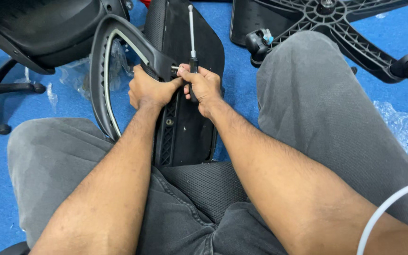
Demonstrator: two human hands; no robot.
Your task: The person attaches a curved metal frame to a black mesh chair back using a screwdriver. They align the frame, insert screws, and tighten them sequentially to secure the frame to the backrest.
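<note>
My left hand grips the lower end of a black curved chair armrest, pressing it against the edge of a black chair seat panel that stands between my knees. My right hand is closed around the black handle of a screwdriver whose silver shaft points up and away from me. A small silver bolt shows between my thumbs at the armrest bracket. Both hands touch each other at the joint.
A black star-shaped chair base with castors lies at the upper right on blue carpet. Another black chair stands at the upper left. Crumpled clear plastic wrap lies on the floor. A white cable crosses the lower right corner.
</note>
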